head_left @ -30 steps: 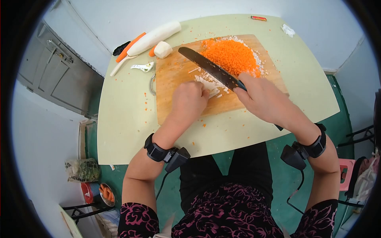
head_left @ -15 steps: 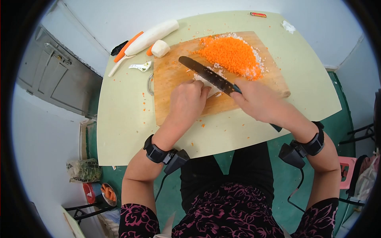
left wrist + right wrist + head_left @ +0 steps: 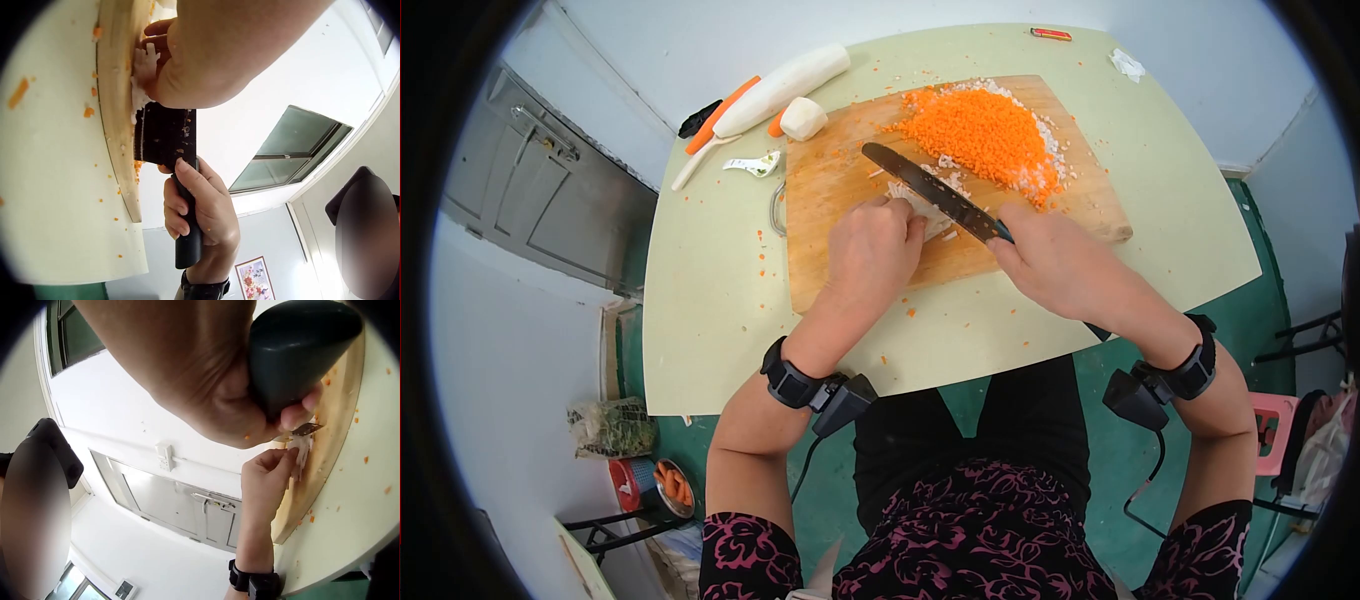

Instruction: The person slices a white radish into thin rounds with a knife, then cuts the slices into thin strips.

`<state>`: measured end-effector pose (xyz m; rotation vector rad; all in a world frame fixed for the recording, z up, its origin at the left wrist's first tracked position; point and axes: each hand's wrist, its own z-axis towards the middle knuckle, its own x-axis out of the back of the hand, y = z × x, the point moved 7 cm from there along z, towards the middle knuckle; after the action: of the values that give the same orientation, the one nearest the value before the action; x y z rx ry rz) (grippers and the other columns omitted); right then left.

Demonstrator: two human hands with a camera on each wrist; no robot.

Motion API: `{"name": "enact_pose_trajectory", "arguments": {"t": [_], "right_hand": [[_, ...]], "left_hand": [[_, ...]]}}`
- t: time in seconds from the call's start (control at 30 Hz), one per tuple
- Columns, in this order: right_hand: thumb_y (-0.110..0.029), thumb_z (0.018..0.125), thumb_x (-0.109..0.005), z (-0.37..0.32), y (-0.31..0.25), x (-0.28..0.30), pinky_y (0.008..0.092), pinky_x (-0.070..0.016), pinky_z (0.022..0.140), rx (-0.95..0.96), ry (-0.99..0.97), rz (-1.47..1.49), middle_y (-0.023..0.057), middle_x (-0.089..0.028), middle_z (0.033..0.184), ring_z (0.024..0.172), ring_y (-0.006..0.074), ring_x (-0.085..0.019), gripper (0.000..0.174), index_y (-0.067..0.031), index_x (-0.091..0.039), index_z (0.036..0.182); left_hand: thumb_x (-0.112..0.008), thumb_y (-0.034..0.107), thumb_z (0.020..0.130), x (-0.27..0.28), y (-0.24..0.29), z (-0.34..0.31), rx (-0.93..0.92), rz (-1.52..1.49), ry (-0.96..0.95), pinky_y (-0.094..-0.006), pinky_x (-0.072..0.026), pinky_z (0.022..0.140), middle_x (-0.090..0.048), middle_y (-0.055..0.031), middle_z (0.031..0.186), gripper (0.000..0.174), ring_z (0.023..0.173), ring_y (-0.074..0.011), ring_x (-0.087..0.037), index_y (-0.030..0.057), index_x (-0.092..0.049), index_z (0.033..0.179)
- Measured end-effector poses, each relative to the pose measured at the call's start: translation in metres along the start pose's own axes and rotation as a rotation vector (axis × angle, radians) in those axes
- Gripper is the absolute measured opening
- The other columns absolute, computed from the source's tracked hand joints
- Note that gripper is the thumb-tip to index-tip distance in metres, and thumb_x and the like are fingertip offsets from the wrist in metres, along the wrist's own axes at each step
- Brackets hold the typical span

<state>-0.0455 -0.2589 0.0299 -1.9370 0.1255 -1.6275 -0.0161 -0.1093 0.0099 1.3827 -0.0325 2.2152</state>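
Note:
In the head view my left hand [image 3: 868, 248] holds a small bundle of white radish strips down on the wooden cutting board [image 3: 820, 205], its fingers curled over them. The strips [image 3: 145, 65] stick out past the fingers in the left wrist view. My right hand [image 3: 1060, 260] grips the dark handle of a broad-bladed kitchen knife [image 3: 930, 187]. Its blade lies slantwise across the strips' far end, close beside the left fingers, with bits stuck to it. Behind the blade is a heap of finely diced carrot [image 3: 980, 135], edged with white dice.
At the table's [image 3: 710, 330] back left lie a long white radish [image 3: 785, 90], a carrot [image 3: 722, 115], a cut radish piece [image 3: 804, 119] on the board's corner and a white spoon [image 3: 753, 165]. A red packet [image 3: 1051, 34] and crumpled tissue [image 3: 1127, 65] sit at the back right.
The knife has come nearer my body and shifted slightly right across the board. My left hand stays on the radish strips. The whole head view has moved a little.

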Motion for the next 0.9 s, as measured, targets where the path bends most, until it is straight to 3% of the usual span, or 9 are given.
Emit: {"name": "enact_pose_trajectory", "arguments": {"t": [0.13,0.4,0.5,0.6,0.7,0.9], "right_hand": [[-0.019,0.091,-0.047,0.004,0.004,-0.007,0.0498,-0.0420,0.066,0.015,-0.033,0.012,0.0265,-0.055,0.073,0.072,0.0439,-0.055,0.023,0.0043,-0.046,0.089],[-0.018,0.091,-0.046,0.013,-0.003,-0.009,0.0493,-0.0431,0.066,0.009,-0.125,-0.047,0.0249,-0.057,0.073,0.073,0.0435,-0.056,0.022,0.0038,-0.047,0.090],[-0.013,0.087,-0.044,0.013,-0.011,-0.012,0.0477,-0.0472,0.067,0.057,-0.064,-0.092,0.0262,-0.061,0.074,0.073,0.0406,-0.061,0.023,0.0086,-0.051,0.090],[-0.016,0.089,-0.044,0.019,-0.006,-0.001,0.0473,-0.0471,0.067,-0.090,-0.147,0.065,0.0256,-0.061,0.076,0.074,0.0402,-0.061,0.024,0.0067,-0.052,0.091],[-0.021,0.093,-0.043,0.014,-0.003,0.006,0.0376,-0.0445,0.045,-0.099,-0.072,0.170,0.0157,-0.054,0.059,0.042,0.0238,-0.054,0.024,0.0029,-0.045,0.090],[-0.022,0.094,-0.042,0.006,-0.002,-0.001,0.0351,-0.0431,0.043,-0.043,-0.100,0.144,0.0137,-0.052,0.058,0.040,0.0228,-0.053,0.025,0.0025,-0.044,0.089]], "left_hand": [[-0.065,0.013,0.074,-0.001,0.000,-0.001,-0.001,-0.043,-0.002,-0.0424,-0.0489,0.057,-0.061,-0.0188,0.067,0.017,0.063,-0.0339,-0.061,-0.0016,-0.062,0.065],[-0.065,0.011,0.075,0.004,0.006,-0.001,0.036,-0.062,-0.054,-0.0431,-0.0471,0.057,-0.062,-0.0201,0.071,0.013,0.063,-0.0367,-0.060,0.0005,-0.063,0.081],[-0.064,0.010,0.075,0.003,0.008,-0.002,0.025,-0.057,-0.085,-0.0427,-0.0470,0.058,-0.063,-0.0202,0.076,0.013,0.065,-0.0370,-0.060,0.0012,-0.064,0.085],[-0.065,0.009,0.074,0.002,0.006,-0.003,0.025,-0.056,-0.088,-0.0424,-0.0476,0.059,-0.063,-0.0205,0.076,0.015,0.066,-0.0369,-0.060,0.0011,-0.064,0.086],[-0.065,0.009,0.073,0.003,0.006,-0.004,0.035,-0.052,-0.079,-0.0421,-0.0479,0.060,-0.063,-0.0209,0.076,0.016,0.067,-0.0369,-0.061,0.0007,-0.064,0.086],[-0.065,0.009,0.073,0.002,0.007,-0.002,0.016,-0.029,-0.101,-0.0418,-0.0482,0.059,-0.063,-0.0215,0.075,0.014,0.066,-0.0367,-0.061,-0.0003,-0.065,0.083]]}}
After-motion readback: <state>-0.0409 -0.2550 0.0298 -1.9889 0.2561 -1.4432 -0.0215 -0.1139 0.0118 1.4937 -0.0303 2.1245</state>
